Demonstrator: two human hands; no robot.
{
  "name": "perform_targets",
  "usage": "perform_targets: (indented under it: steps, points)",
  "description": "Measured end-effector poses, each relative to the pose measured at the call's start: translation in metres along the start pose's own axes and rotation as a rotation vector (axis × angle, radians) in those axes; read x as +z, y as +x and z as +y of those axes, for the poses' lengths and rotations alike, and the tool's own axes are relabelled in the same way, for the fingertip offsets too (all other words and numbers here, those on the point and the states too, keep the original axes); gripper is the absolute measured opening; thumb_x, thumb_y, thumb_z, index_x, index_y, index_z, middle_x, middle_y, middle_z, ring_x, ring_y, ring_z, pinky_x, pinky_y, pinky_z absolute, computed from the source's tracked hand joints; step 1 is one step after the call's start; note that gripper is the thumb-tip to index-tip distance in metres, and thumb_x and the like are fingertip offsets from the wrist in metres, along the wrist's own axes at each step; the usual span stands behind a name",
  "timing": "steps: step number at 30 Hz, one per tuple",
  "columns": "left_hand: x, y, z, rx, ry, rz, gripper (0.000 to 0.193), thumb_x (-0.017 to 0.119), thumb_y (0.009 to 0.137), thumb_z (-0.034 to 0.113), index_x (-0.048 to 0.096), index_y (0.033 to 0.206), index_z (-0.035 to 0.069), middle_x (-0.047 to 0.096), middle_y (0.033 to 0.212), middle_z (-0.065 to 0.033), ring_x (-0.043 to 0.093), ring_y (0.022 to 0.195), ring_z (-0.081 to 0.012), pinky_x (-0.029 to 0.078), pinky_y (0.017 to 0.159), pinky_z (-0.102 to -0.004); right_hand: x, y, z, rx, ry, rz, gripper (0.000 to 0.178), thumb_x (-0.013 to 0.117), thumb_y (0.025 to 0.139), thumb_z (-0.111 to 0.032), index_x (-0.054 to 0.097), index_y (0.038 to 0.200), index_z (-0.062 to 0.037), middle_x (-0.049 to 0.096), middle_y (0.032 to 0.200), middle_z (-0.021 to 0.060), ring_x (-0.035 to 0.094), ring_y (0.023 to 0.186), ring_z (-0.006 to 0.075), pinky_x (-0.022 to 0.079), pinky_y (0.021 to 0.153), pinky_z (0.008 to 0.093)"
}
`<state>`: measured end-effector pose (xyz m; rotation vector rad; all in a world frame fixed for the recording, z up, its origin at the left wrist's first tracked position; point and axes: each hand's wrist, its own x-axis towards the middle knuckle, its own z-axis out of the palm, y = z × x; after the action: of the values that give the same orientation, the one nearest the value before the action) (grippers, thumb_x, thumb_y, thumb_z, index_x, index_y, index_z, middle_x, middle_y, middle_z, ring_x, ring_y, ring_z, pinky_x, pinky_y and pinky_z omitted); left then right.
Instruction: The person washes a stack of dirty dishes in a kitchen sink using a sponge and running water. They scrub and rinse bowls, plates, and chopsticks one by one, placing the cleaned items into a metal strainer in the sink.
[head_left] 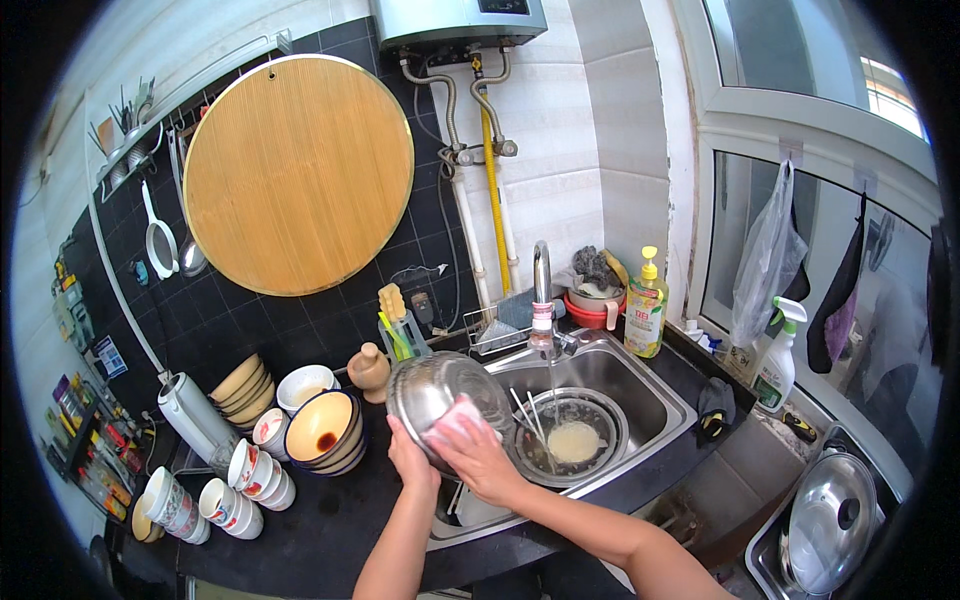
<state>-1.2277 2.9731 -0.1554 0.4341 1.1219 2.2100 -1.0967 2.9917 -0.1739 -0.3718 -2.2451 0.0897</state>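
Observation:
A shiny stainless steel bowl [425, 382] is tilted up over the left part of the sink [665, 405], its outside toward me. My left hand [412, 462] grips it by its lower left edge. My right hand [482, 465] presses a pink and white dishcloth [458, 410] against the bowl's outer surface. To the right, a round metal basin [612, 425] sits in the sink with cloudy water, a pale round thing [574, 442] and chopsticks [536, 420] leaning in it. Water runs from the faucet [542, 300] into this basin. The inside of the bowl is hidden.
Left on the black counter [345, 530] stand stacked bowls [325, 430], several stacked cups [230, 508] and an electric kettle [195, 420]. A yellow soap bottle [645, 315] stands behind the sink; a spray bottle [776, 365] is by the window. A glass lid [828, 520] lies lower right.

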Motion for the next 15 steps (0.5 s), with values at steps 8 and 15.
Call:
perform_targets:
  steps: [8,15]
  points:
    - [-0.014,-0.002,0.004,0.019,0.345,-0.232,0.048,0.039,0.093,0.041,0.057,0.1,-0.003,0.06,0.092,-0.0073,0.057,0.08,-0.0144,0.046,0.072,-0.0295,-0.035,0.097,0.051,0.283,0.228,0.066,0.035,0.049,0.077,-0.018,0.058,0.11,-0.0101,0.056,0.112,0.0092,0.05,0.105,0.0282,0.037,0.092,0.0359]
    - [-0.003,-0.012,0.042,-0.153,-0.038,-0.247,0.052,0.035,0.092,0.046,0.05,0.112,0.001,0.058,0.103,-0.0092,0.059,0.088,-0.0202,0.05,0.071,-0.0342,0.003,0.028,0.152,0.684,1.17,0.356,0.045,0.035,0.091,-0.023,0.037,0.131,-0.0033,0.049,0.124,0.0095,0.048,0.109,0.0171,0.034,0.096,0.028]
